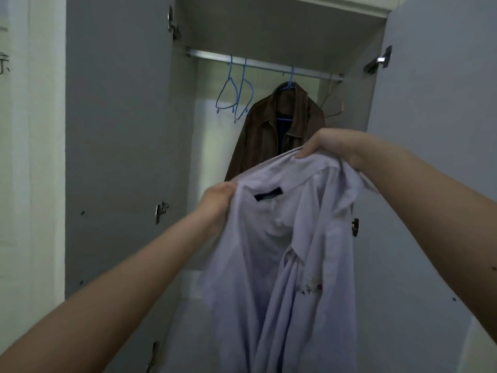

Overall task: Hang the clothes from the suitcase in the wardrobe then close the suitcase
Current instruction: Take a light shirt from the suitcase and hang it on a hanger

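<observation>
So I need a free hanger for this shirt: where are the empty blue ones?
In the head view, the two empty blue wire hangers hang on the left part of the silver rail, left of the brown leather jacket.

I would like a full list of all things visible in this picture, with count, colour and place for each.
wardrobe: one, grey, both doors open, fills the view.
rail: one, silver metal, across the top inside the wardrobe.
empty hangers: two, blue, on the left part of the rail.
thin hanger: one, pale, colour unclear, at the right end of the rail, empty.
jacket: one, brown, on a blue hanger, middle-right of the rail.
hinges: several, silver metal, on the inner edges of both doors.
shirt: one, pale lilac-white with a dark label at the collar, held up in front of the wardrobe, not on a hanger.
left hand: grips the shirt's left shoulder.
right hand: grips the shirt's collar edge, higher up.
</observation>
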`<state>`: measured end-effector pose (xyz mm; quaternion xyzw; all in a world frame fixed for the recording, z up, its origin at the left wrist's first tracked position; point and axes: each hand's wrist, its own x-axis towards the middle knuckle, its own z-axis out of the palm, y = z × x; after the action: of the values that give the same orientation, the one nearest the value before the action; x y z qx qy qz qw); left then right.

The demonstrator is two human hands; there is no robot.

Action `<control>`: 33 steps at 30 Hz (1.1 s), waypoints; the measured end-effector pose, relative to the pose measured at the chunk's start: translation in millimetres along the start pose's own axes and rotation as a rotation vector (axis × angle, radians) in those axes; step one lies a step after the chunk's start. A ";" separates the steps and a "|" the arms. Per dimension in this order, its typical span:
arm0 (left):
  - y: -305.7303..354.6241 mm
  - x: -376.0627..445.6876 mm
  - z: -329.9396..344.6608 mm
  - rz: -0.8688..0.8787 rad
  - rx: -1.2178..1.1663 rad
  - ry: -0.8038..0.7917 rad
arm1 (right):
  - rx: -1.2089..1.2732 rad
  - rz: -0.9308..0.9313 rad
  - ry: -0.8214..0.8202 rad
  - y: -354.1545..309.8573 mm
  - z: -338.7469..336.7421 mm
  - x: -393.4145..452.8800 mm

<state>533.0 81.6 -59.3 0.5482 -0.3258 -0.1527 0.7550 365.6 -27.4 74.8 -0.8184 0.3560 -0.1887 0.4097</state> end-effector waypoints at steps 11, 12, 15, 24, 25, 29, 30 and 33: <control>62.4 27.5 -25.7 -0.193 -0.021 -0.372 | -0.255 -0.039 0.067 56.4 -17.9 38.7; 66.0 26.9 -22.4 -0.192 -0.019 -0.379 | -0.370 -0.059 0.129 59.5 -16.5 42.1; 77.0 25.3 -8.5 -0.177 -0.030 -0.391 | -0.461 -0.114 0.168 61.4 -7.6 44.4; 102.0 23.0 23.1 -0.199 -0.086 -0.432 | -0.101 -0.580 -0.147 26.1 39.2 26.5; 104.4 25.2 22.5 -0.192 -0.083 -0.438 | -0.109 -0.583 -0.178 24.3 42.7 26.9; 109.8 36.0 12.9 -0.195 0.016 -0.483 | -0.084 -0.595 -0.147 21.3 46.8 30.2; 110.8 38.5 9.7 -0.201 0.078 -0.496 | -0.093 -0.587 -0.132 21.9 45.7 31.5; 111.8 44.6 -1.9 -0.151 0.384 -0.459 | -0.111 -0.566 -0.123 24.9 44.6 32.7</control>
<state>553.2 96.2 58.4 0.6547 -0.4689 -0.2638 0.5309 403.9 -37.9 28.8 -0.9163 0.0980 -0.2255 0.3162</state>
